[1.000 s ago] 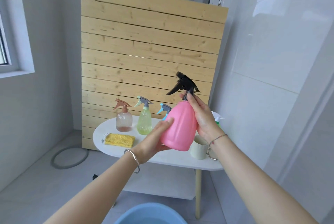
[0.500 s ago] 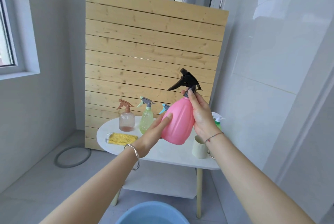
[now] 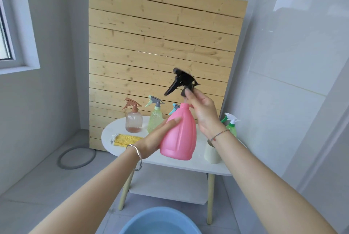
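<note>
The left hand cups the bottle; the right hand pinches the sprayer by its collar. The plastic is probably light, smooth and slippery, so hold the ribbed belly.

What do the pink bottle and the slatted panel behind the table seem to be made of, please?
Pink bottle: probably plastic, opaque, smooth with moulded ribs and a soft sheen. Slatted panel: looks like unfinished pale wood, with knots and grain.

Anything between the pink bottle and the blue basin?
Nothing visible. The left hand holds the pink bottle in the air near the white table's front edge; the blue basin sits below, nearer the camera, with open floor between. The right hand pinches the black spray head above the neck.
</note>
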{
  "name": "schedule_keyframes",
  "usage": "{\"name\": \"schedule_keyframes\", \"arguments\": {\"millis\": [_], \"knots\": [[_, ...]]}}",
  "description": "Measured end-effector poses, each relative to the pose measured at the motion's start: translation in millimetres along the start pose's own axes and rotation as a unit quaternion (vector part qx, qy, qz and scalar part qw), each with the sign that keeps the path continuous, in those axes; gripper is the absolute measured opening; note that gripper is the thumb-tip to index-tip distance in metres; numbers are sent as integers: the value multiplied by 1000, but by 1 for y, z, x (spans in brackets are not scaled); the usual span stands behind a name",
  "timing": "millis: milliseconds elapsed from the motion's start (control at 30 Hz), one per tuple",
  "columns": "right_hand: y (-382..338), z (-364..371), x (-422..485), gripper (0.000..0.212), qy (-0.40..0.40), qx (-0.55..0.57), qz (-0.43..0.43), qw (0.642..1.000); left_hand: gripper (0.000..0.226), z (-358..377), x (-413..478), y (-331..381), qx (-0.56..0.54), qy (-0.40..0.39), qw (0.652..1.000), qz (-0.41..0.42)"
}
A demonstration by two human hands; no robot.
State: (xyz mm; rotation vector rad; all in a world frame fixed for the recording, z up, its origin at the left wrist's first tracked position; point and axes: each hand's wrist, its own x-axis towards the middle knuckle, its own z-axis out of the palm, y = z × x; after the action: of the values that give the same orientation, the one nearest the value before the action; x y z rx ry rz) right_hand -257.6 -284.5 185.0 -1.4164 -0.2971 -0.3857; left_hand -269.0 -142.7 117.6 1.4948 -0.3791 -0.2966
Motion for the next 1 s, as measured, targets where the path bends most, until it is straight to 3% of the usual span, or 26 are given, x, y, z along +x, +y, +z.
{"name": "schedule_keyframes", "arguments": {"millis": [100,300,500,700,1000], "knots": [[-6,-7,27,14,41,-4,-14,999,84,-13,6,-21,26,0,999,-24],[6,-24,72,19,127,-12,-24,992,87,-32,20,-66,76,44,996,-35],[111,-41,78,20,86,-120,75,986,73,-38,35,-89,24,120,992,-13],[233,-64,52,22,72,-221,224,946,80,-56,55,-121,-2,187,982,-15],[294,-76,43,18,49,-291,246,923,70,-52,75,-141,-4,184,983,-23]]}}
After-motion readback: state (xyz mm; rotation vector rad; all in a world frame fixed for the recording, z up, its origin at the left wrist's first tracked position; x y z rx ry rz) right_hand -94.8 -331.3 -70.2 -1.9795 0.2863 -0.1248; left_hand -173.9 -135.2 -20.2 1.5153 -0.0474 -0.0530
